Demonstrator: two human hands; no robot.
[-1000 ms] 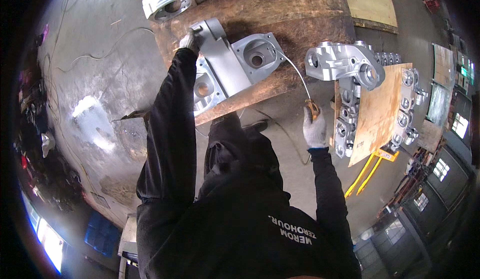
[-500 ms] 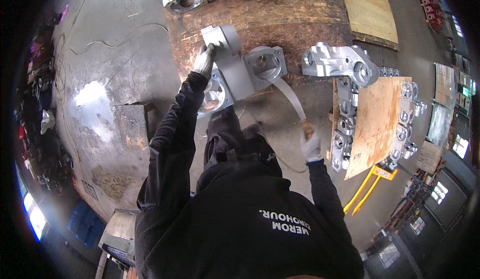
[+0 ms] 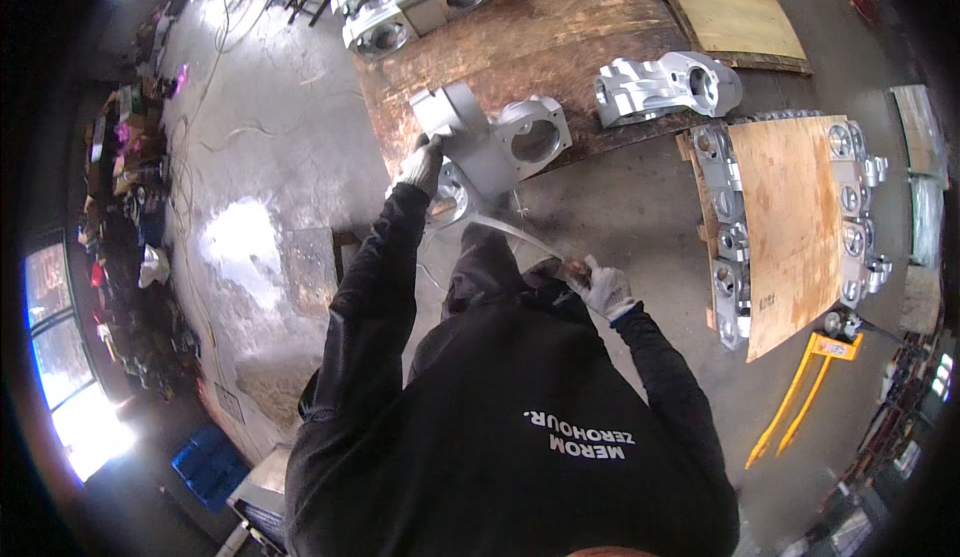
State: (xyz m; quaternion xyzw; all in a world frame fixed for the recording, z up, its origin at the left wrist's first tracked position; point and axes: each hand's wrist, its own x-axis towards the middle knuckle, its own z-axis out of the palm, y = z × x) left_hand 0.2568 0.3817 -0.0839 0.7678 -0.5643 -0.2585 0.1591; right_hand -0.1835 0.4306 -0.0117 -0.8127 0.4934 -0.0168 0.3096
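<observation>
A grey metal casting point(image 3: 487, 164) with large round bores lies at the near edge of the brown wooden table, partly overhanging it. My gloved left hand point(image 3: 422, 165) grips its left side, thumb and fingers closed against the metal. Closed in my gloved right hand point(image 3: 608, 292) is the wooden handle of a long, thin file point(image 3: 522, 235). Its blade looks curved and slightly smeared, and reaches left to just below the casting's lower bore. Whether the tip touches the metal I cannot tell.
Another casting point(image 3: 665, 89) rests on the table point(image 3: 530, 32) to the right. More castings point(image 3: 385, 32) sit at its far left. On the right, a stack with a plywood sheet point(image 3: 795, 227) holds several castings along its sides, near a yellow pallet jack point(image 3: 800, 387).
The file and my right hand have come left and closer to my body, so the blade has swung from the casting's right bore to its lower one. My left hand keeps its grip.
</observation>
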